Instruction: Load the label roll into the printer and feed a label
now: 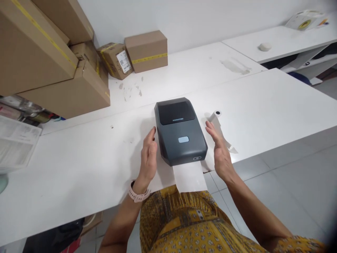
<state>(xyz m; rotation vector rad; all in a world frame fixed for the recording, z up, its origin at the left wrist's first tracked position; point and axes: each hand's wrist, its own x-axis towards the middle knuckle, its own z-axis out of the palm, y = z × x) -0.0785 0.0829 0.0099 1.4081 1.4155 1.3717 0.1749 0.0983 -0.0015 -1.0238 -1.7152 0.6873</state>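
A dark grey-blue label printer (181,133) stands on the white table near its front edge. From its front slot a blank white label sheet (190,176) hangs out over the edge. My left hand (149,154) is upright along the printer's left side, fingers stretched, holding nothing; whether its fingertips touch the casing I cannot tell. On the other side my right hand (219,151) is apart from the printer, palm facing it, fingers extended and nothing held. Just behind the right hand lies a small paper roll (216,114) with its strip unrolled toward the table edge.
Cardboard boxes (63,88) are stacked at the back left, with a smaller box (147,52) by the wall. A clear plastic container (18,140) sits at the far left. A round whitish object (265,46) and a white carton (305,20) rest at the back right.
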